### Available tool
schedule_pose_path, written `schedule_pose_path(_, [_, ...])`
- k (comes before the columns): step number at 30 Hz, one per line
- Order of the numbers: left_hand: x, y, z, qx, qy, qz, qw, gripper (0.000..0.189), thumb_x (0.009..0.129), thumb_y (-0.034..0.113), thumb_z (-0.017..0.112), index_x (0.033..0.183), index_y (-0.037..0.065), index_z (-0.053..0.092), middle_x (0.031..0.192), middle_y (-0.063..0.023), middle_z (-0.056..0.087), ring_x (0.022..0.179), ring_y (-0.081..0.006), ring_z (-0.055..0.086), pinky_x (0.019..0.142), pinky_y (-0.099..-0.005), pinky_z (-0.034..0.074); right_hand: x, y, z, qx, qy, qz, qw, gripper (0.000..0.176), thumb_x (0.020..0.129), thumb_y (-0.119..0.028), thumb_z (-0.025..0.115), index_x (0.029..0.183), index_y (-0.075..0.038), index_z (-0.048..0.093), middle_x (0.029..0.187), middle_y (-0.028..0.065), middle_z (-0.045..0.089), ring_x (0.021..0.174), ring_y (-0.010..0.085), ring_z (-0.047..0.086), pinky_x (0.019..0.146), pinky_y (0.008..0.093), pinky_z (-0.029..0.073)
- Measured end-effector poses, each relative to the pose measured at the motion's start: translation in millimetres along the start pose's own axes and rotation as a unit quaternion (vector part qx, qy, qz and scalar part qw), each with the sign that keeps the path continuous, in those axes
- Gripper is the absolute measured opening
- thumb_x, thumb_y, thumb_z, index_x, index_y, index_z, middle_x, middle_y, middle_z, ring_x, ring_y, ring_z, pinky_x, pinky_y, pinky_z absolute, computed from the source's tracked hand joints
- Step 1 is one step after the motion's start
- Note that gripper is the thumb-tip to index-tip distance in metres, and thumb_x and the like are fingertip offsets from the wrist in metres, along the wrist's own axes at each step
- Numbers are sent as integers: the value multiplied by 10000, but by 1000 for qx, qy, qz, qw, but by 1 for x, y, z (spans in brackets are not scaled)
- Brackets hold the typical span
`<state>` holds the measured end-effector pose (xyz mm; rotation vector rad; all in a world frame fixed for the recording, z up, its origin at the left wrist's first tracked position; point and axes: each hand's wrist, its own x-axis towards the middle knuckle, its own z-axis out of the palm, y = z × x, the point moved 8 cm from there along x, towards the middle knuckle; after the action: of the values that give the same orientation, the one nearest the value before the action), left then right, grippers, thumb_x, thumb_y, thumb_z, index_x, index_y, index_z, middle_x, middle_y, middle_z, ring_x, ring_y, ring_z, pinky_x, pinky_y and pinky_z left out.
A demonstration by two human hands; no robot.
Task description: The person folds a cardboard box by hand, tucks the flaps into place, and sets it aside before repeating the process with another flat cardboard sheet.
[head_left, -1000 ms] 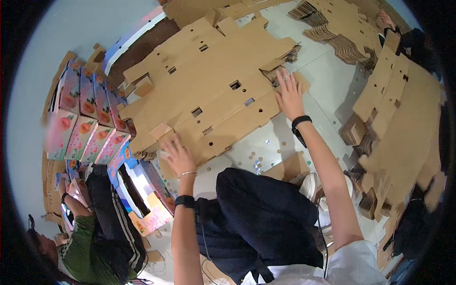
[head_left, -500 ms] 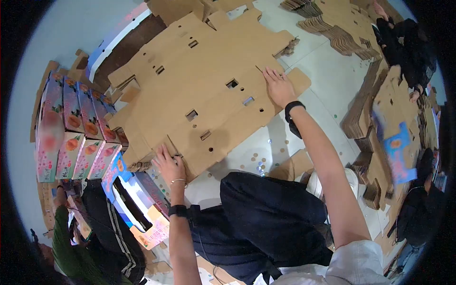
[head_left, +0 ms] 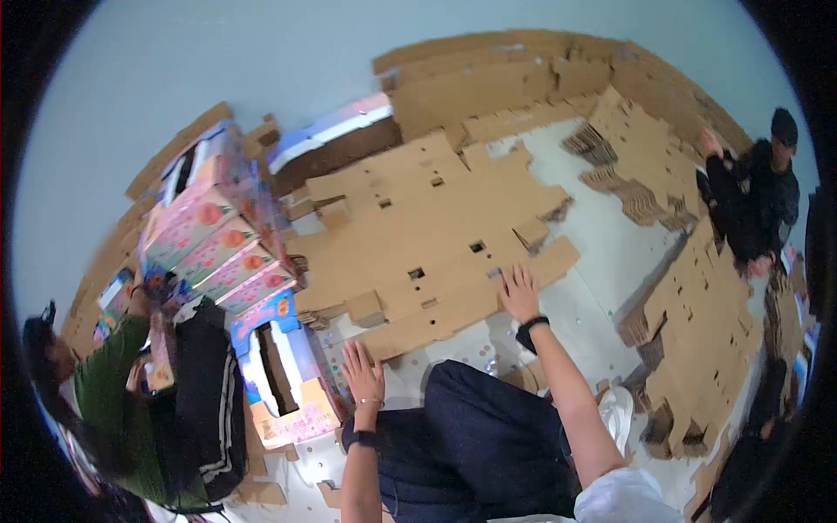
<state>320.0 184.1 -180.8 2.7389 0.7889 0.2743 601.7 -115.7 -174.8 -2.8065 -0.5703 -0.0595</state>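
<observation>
plainly, left hand point(head_left: 364, 375) and right hand point(head_left: 520, 298), grip open, are at flat, slotted cardboard point(head_left: 445, 218).

Plain brown flat cardboard sheets point(head_left: 453, 218), pink-and-blue printed cardboard boxes point(head_left: 209, 231) with orange fruit pictures, black trousers point(head_left: 209, 392) with white side stripes

Fruit-printed boxes point(head_left: 234, 240) stand near a person in green point(head_left: 122, 392); another person point(head_left: 772, 192) wears a black cap point(head_left: 784, 126).
</observation>
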Motion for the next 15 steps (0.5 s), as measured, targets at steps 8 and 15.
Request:
schedule_pose_path(8, [-101, -118, -76, 36, 119, -158, 979, 774, 798, 223, 576, 1434, 1, 194, 1487, -232, 181, 1392, -391, 125, 1088, -567, 160, -180, -116, -4, 353, -365, -178, 843, 677, 911, -495, 471, 1359, 5, 388, 1453, 212, 302, 1345, 318, 299, 1096, 391, 253])
schedule_pose_path(15, [-102, -173, -82, 84, -49, -222, 970, 597, 810, 423, 541, 1270, 53, 452, 1321, -140, 425, 1308, -312, 316, 1062, -610, 179, -208, -164, -53, 346, -225, -268, 871, 500, 866, -428, 569, 1213, -69, 562, 1281, 222, 502, 1221, 359, 450, 1028, 415, 351])
